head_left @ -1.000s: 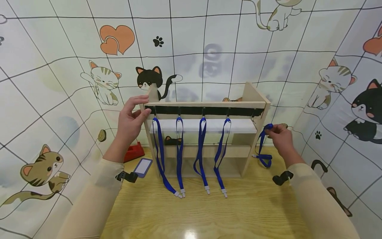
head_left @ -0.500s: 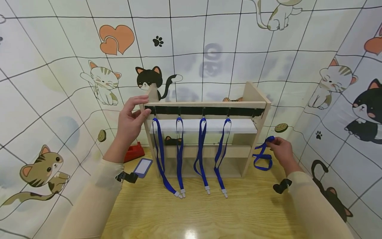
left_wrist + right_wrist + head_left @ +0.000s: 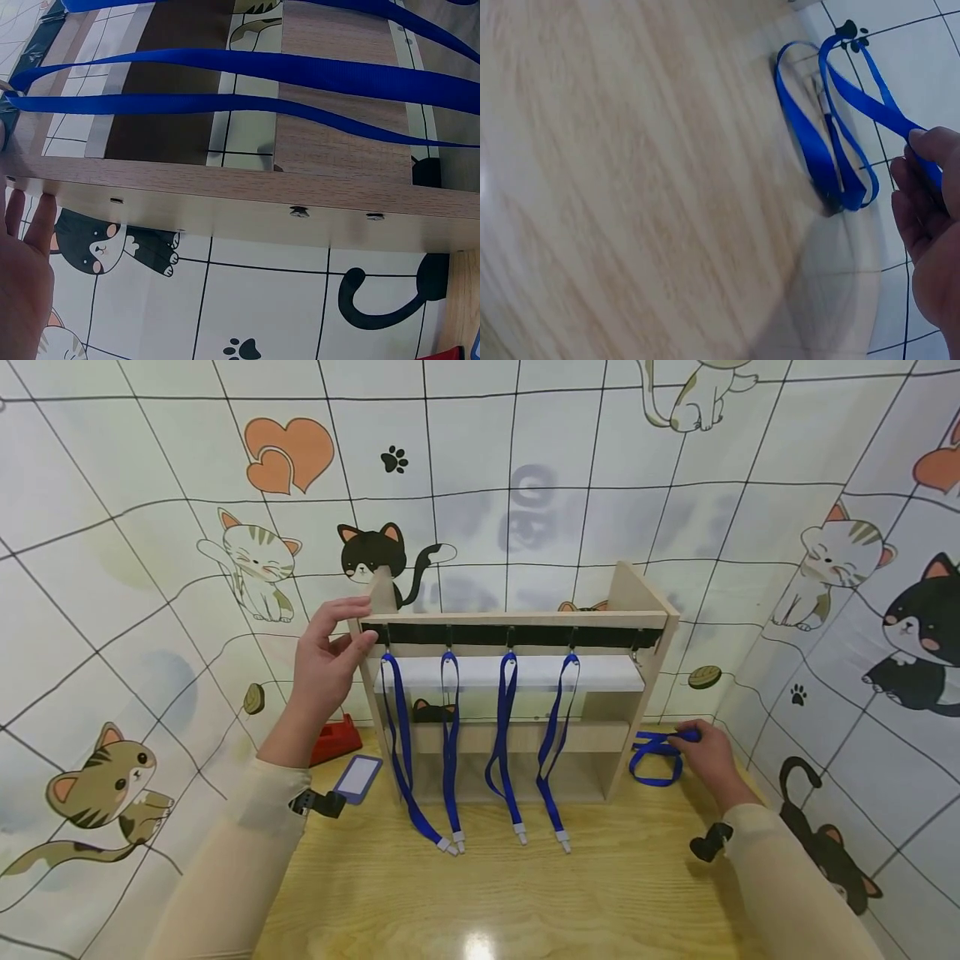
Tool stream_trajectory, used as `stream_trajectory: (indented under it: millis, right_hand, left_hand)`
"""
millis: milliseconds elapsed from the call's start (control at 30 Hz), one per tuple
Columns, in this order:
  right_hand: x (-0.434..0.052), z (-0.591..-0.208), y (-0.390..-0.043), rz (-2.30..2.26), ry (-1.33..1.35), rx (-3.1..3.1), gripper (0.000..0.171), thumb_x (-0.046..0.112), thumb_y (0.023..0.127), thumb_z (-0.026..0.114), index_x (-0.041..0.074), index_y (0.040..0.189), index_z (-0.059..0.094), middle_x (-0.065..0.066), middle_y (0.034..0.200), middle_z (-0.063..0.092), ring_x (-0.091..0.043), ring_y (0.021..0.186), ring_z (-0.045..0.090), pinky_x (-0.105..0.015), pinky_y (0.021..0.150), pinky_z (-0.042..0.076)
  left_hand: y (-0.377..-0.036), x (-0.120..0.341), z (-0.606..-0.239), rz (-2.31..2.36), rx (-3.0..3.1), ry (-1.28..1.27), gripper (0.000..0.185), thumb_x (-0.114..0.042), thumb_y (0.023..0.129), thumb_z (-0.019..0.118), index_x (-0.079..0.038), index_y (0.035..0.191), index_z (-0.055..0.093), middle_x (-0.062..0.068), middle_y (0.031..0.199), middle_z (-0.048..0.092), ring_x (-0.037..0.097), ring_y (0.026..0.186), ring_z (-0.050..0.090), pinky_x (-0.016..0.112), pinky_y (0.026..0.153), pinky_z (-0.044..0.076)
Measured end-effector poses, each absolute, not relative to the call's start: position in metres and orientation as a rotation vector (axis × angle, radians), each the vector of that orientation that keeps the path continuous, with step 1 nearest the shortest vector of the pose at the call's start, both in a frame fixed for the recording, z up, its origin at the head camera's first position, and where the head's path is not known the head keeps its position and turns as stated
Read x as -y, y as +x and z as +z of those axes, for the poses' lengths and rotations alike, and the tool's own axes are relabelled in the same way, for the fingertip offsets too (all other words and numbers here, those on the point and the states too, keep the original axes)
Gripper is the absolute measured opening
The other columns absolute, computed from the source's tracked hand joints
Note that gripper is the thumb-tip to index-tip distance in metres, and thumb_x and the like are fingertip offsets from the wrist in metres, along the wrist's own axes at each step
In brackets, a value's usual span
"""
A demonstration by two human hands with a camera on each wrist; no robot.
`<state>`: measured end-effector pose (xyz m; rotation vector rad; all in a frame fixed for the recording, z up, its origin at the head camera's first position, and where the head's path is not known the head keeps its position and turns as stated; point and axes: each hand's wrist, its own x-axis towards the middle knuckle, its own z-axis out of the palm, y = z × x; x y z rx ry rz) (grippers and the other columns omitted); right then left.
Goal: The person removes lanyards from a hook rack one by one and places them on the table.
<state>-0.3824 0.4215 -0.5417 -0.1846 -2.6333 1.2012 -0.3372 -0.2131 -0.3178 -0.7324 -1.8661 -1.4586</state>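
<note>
My left hand (image 3: 324,664) rests against the upper left corner of a small wooden shelf (image 3: 517,617). Its thumb lies by the front strip, and in the left wrist view straight fingers (image 3: 46,217) touch the side panel. At the right, my right hand (image 3: 711,760) pinches a blue lanyard (image 3: 660,780) between thumb and fingers. The right wrist view shows that lanyard's loops (image 3: 810,150) hanging down close over the tabletop. Several more blue lanyards, such as one at the shelf's middle (image 3: 504,743), hang from hooks on the black strip (image 3: 480,635), white clips downward.
A hook (image 3: 636,653) at the strip's right end bears no lanyard. Left of the shelf, a red object (image 3: 337,740) and a blue-framed badge holder (image 3: 357,778) lie on the wooden table (image 3: 487,893). Cat-patterned wall covering (image 3: 480,460) surrounds the back and sides.
My right hand has moved down beside the shelf with the lanyard, whose loops now sit lower, near the table. My left hand stays at the shelf corner.
</note>
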Motion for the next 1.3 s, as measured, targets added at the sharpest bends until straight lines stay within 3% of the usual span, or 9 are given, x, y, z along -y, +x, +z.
stream_trajectory:
  millis: [200, 400, 600, 767, 867, 1000, 1167, 1300]
  right_hand:
    - [-0.425, -0.548, -0.379, 1.199, -0.172, 2.629, 0.034, 0.011, 0.107, 0.072, -0.007, 0.134, 0.062, -0.03, 0.133, 0.068, -0.046, 0.121, 0.066, -0.043, 0.092, 0.055]
    - [-0.425, -0.546, -0.378, 1.169, -0.141, 2.637, 0.033, 0.015, 0.108, 0.073, -0.006, 0.13, 0.064, -0.03, 0.131, 0.068, -0.047, 0.121, 0.065, -0.049, 0.094, 0.055]
    - [-0.416, -0.531, -0.369, 1.203, -0.149, 2.608, 0.039, 0.028, 0.112, 0.069, -0.004, 0.134, 0.065, -0.027, 0.131, 0.068, -0.037, 0.115, 0.065, -0.035, 0.085, 0.053]
    - [-0.392, -0.508, -0.347, 1.28, -0.229, 2.399, 0.04, 0.032, 0.112, 0.067, 0.0, 0.137, 0.067, -0.015, 0.129, 0.07, -0.008, 0.103, 0.061, -0.018, 0.078, 0.049]
    - [-0.372, -0.496, -0.334, 1.319, -0.259, 2.217, 0.036, 0.031, 0.111, 0.069, 0.003, 0.134, 0.07, -0.001, 0.12, 0.071, 0.002, 0.098, 0.058, -0.015, 0.08, 0.047]
    - [-0.339, -0.479, -0.314, 1.323, -0.237, 2.013, 0.031, 0.027, 0.111, 0.069, 0.003, 0.13, 0.071, 0.009, 0.109, 0.067, -0.001, 0.096, 0.059, -0.018, 0.085, 0.046]
    - [-0.297, -0.458, -0.29, 1.286, -0.072, 1.854, 0.025, 0.015, 0.111, 0.068, -0.002, 0.128, 0.069, 0.001, 0.11, 0.067, -0.003, 0.096, 0.06, -0.02, 0.087, 0.046]
    - [-0.259, -0.431, -0.27, 1.241, 0.146, 1.803, 0.02, -0.003, 0.105, 0.07, -0.01, 0.124, 0.067, -0.012, 0.107, 0.068, -0.001, 0.093, 0.06, -0.016, 0.084, 0.048]
  left_hand:
    - [-0.337, 0.213, -0.318, -1.463, 1.868, -0.732, 0.033, 0.002, 0.105, 0.073, 0.0, 0.138, 0.069, 0.008, 0.152, 0.064, 0.024, 0.145, 0.056, 0.025, 0.105, 0.058]
    - [-0.336, 0.213, -0.317, -1.472, 1.862, -0.728, 0.033, 0.002, 0.105, 0.073, 0.0, 0.137, 0.069, 0.008, 0.152, 0.064, 0.024, 0.145, 0.055, 0.025, 0.105, 0.058]
    - [-0.336, 0.214, -0.317, -1.472, 1.864, -0.728, 0.033, 0.002, 0.105, 0.073, -0.002, 0.138, 0.07, 0.008, 0.152, 0.063, 0.024, 0.146, 0.055, 0.025, 0.105, 0.058]
    - [-0.336, 0.214, -0.318, -1.47, 1.867, -0.731, 0.032, 0.0, 0.106, 0.073, -0.002, 0.138, 0.07, 0.007, 0.152, 0.063, 0.025, 0.145, 0.056, 0.026, 0.106, 0.057]
    - [-0.335, 0.214, -0.319, -1.468, 1.865, -0.726, 0.032, 0.001, 0.105, 0.073, -0.003, 0.138, 0.07, 0.007, 0.152, 0.064, 0.025, 0.144, 0.056, 0.026, 0.106, 0.057]
    - [-0.335, 0.214, -0.318, -1.465, 1.863, -0.728, 0.032, 0.0, 0.105, 0.073, -0.003, 0.137, 0.071, 0.008, 0.152, 0.064, 0.025, 0.144, 0.056, 0.026, 0.107, 0.057]
    - [-0.336, 0.213, -0.318, -1.461, 1.871, -0.725, 0.032, 0.0, 0.105, 0.073, -0.002, 0.138, 0.07, 0.007, 0.152, 0.064, 0.024, 0.144, 0.057, 0.027, 0.107, 0.058]
    - [-0.337, 0.214, -0.319, -1.462, 1.868, -0.726, 0.032, 0.0, 0.105, 0.073, 0.001, 0.137, 0.069, 0.006, 0.152, 0.064, 0.024, 0.144, 0.057, 0.027, 0.107, 0.058]
